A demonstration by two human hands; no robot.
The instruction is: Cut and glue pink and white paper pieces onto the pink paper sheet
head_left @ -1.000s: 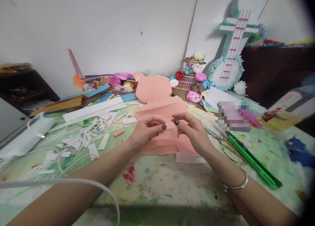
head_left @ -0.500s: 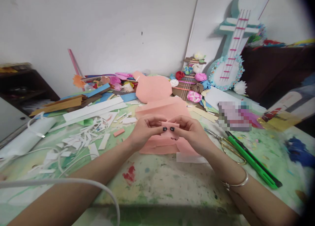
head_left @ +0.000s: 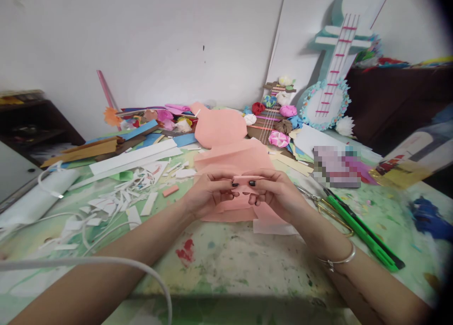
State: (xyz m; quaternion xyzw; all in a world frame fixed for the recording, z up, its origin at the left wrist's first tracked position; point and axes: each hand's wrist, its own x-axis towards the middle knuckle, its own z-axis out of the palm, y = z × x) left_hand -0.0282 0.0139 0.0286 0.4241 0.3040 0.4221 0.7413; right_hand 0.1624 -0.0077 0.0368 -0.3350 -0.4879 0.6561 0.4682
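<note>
Between my two hands is a small folded piece of salmon-pink paper (head_left: 242, 185). My left hand (head_left: 210, 192) pinches its left side, thumb on the near face and fingers behind. From the other side my right hand (head_left: 278, 190) pinches it too, with the lower fingers curled beneath. The piece is held above a larger sheet of the same pink paper (head_left: 230, 156) lying on the table. Behind that rests a rounded pink paper shape (head_left: 221, 126) with a narrow neck. A small pink strip (head_left: 171, 191) lies to the left of my left hand.
Gold-handled scissors (head_left: 334, 216) and a green utility knife (head_left: 364, 230) lie right of my right forearm. White paper scraps (head_left: 116, 200) cover the left side. A white cable (head_left: 141, 266) crosses in front of my left forearm. A decorated paper instrument (head_left: 327, 98) leans at the back right.
My thumbs have lifted slightly and shifted on the small pink paper, which now looks flatter. More of my right hand's lower fingers show beneath it.
</note>
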